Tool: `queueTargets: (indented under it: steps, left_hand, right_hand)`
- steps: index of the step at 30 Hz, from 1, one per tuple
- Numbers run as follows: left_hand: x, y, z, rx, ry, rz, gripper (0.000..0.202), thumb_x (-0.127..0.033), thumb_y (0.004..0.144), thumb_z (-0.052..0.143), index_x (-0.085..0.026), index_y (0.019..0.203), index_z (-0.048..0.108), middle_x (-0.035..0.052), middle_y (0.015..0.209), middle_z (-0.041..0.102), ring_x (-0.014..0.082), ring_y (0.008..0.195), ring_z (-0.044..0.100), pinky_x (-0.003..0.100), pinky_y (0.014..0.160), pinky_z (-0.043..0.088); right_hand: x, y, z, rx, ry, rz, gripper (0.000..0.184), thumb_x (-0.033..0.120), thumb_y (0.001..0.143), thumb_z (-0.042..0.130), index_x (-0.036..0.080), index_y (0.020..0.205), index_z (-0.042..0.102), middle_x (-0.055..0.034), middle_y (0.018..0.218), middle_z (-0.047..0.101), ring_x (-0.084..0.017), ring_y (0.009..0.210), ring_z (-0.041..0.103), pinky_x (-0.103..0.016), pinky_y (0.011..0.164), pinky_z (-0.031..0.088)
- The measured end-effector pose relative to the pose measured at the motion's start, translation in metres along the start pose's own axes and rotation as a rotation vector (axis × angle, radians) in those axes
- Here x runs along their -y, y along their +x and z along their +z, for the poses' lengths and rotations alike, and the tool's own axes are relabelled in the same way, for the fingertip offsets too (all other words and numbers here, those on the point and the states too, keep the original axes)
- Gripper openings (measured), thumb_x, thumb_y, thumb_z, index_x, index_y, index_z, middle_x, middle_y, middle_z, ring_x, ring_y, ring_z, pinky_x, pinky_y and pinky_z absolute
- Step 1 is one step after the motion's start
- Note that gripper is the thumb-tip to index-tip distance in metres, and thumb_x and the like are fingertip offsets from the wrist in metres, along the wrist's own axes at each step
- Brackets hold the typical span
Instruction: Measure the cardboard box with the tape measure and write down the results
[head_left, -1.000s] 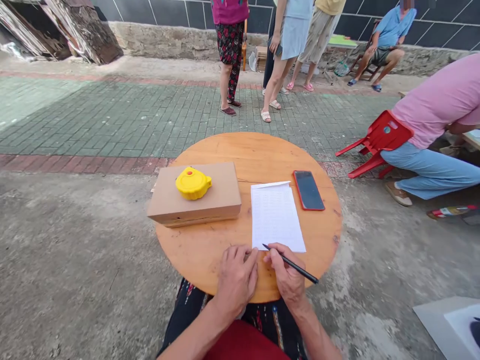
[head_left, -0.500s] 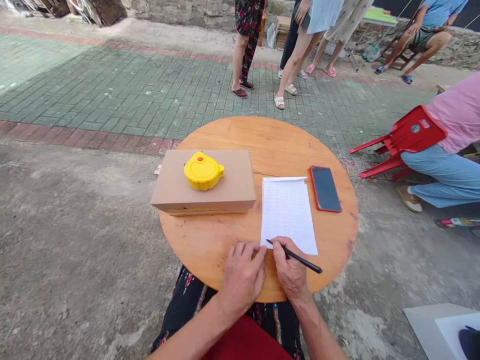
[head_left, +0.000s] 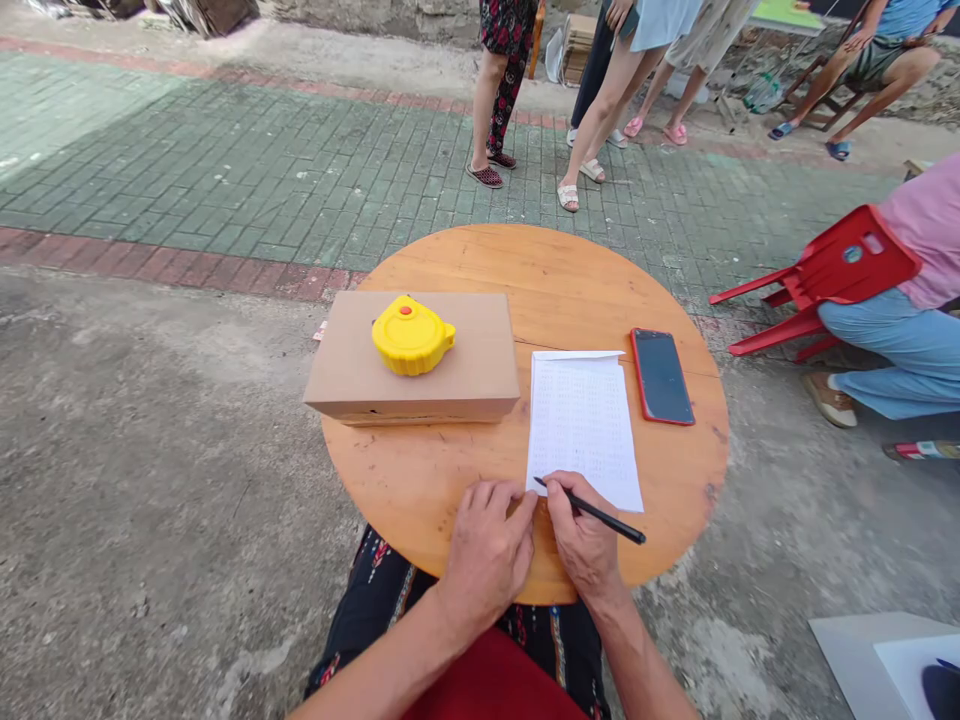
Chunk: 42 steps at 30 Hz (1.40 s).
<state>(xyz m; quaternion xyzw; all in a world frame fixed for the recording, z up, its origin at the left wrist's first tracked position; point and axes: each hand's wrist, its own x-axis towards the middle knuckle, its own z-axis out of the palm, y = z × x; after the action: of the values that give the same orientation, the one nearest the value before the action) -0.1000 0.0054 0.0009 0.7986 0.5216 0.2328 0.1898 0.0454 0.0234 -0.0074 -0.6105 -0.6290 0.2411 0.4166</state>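
My right hand (head_left: 583, 535) grips a black pen (head_left: 604, 517), its tip at the lower left part of a white sheet of paper (head_left: 581, 425) covered with rows of small marks. My left hand (head_left: 491, 540) lies on the wooden table with the fingers stretched out, the thumb tip by the paper's lower left corner. Beyond the left hand is a brown cardboard box (head_left: 469, 345), with a yellow tape measure (head_left: 412, 338) on its top. To the right of the paper lies a phone in a red case (head_left: 661, 376).
The round wooden table (head_left: 540, 265) stands before my lap. A red plastic chair (head_left: 855, 260) with a seated person in pink is at right. Several people stand or sit beyond on the green paving (head_left: 300, 170). A grey-white box (head_left: 855, 655) is at lower right.
The view has shifted slightly, so the table and the things on it sit a little further right. Both hands keep nearly the same pose, the pen still at the paper.
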Motion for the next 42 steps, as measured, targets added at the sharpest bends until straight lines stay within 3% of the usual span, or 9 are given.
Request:
queueTargets:
  steps: [25,42]
  left_hand:
    - [0.0019,-0.0016,0.0023,-0.016,-0.013,0.003,0.039,-0.010,0.085,0.052,-0.019,0.123,0.059,0.0088,0.103,0.059,0.0241,0.093,0.048,0.040,0.082,0.042]
    - [0.0007,0.0003,0.0011,-0.013,0.010,0.005,0.038,-0.009,0.085,0.052,-0.017,0.121,0.060,0.0093,0.102,0.058,0.0240,0.093,0.047,0.040,0.082,0.042]
  right_hand:
    - [0.0016,-0.0001,-0.0005,0.033,-0.027,0.000,0.018,0.022,0.092,0.052,0.019,0.079,0.064,-0.0002,0.069,0.066,-0.014,0.061,0.060,-0.025,0.060,0.048]
    - [0.0009,-0.0002,0.0006,-0.034,-0.023,0.026,0.017,0.023,0.092,0.051,0.020,0.082,0.065,-0.0009,0.072,0.068,-0.015,0.062,0.061,-0.026,0.060,0.049]
